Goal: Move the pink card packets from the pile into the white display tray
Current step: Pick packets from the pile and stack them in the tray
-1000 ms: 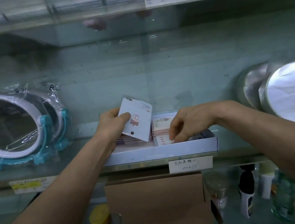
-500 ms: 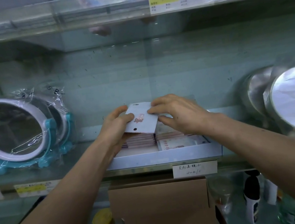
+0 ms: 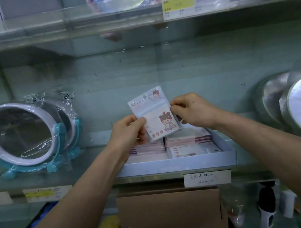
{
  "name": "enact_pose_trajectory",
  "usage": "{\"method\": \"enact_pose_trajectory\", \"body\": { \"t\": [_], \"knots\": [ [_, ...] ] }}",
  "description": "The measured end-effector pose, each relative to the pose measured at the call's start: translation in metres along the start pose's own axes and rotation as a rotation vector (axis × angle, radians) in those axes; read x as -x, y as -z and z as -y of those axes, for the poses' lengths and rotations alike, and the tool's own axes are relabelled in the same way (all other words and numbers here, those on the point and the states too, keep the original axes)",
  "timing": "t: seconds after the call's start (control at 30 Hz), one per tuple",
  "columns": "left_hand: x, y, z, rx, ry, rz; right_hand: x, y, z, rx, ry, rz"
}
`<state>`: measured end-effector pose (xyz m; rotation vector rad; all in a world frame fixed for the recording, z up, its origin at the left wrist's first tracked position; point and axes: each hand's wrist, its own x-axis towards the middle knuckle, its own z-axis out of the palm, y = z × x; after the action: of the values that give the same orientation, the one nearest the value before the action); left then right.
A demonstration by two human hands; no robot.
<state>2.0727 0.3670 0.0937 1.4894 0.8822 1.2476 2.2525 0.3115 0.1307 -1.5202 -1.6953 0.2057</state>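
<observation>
The glass shelf (image 3: 77,172) carries the white display tray (image 3: 176,164) at its front edge. Left of the tray stands a plastic-wrapped round mirror (image 3: 23,133) on a teal stand; below the tray sits a cardboard box (image 3: 169,215). Inside the tray, stacks of packets (image 3: 187,139) fill the back and one lies flat at the front right. Above the tray's back, the left hand (image 3: 127,131) and right hand (image 3: 194,110) each pinch a side edge of one pink card packet (image 3: 155,115), held upright with its cartoon face toward the camera, clear of the tray. A handwritten label (image 3: 207,178) hangs just under the tray.
</observation>
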Motion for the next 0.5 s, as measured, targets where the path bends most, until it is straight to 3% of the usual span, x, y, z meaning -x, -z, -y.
{"method": "enact_pose_trajectory", "body": {
  "t": [0.13, 0.23, 0.37, 0.5],
  "knots": [
    [-0.004, -0.001, 0.001, -0.068, -0.031, -0.049, 0.004, 0.0, 0.006, -0.126, -0.048, 0.057],
    [-0.003, -0.001, 0.001, -0.076, -0.025, -0.037, 0.006, -0.002, 0.01, -0.221, -0.079, 0.008],
    [0.003, -0.004, -0.002, -0.005, 0.05, 0.132, 0.014, -0.001, 0.008, -0.344, -0.175, 0.055],
    [0.005, -0.006, -0.001, -0.094, 0.06, 0.238, 0.02, 0.013, 0.006, -0.371, -0.262, 0.072]
  ]
}}
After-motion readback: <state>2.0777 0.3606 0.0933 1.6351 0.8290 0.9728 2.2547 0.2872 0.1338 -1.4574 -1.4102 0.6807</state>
